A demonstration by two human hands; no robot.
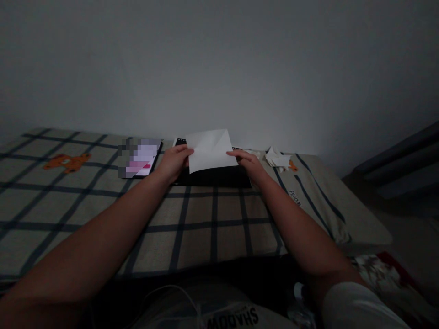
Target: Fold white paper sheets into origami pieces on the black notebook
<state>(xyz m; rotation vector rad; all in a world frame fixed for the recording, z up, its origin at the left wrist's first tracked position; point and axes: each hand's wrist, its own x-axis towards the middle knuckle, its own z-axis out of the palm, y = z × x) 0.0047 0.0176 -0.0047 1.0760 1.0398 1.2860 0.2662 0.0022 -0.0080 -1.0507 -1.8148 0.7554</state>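
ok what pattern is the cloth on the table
A beige cloth with a dark blue grid of checks and an orange bear print, seen in the head view.

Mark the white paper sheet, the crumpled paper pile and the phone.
white paper sheet (209, 150): head view, middle of the sheet.
crumpled paper pile (277, 159): head view, centre of the heap.
phone (142, 157): head view, middle of its blurred screen.

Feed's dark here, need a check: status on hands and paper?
Left hand and right hand pinch white paper by its edges, over black board. Phone left, crumpled scraps right. Nothing obstructing.
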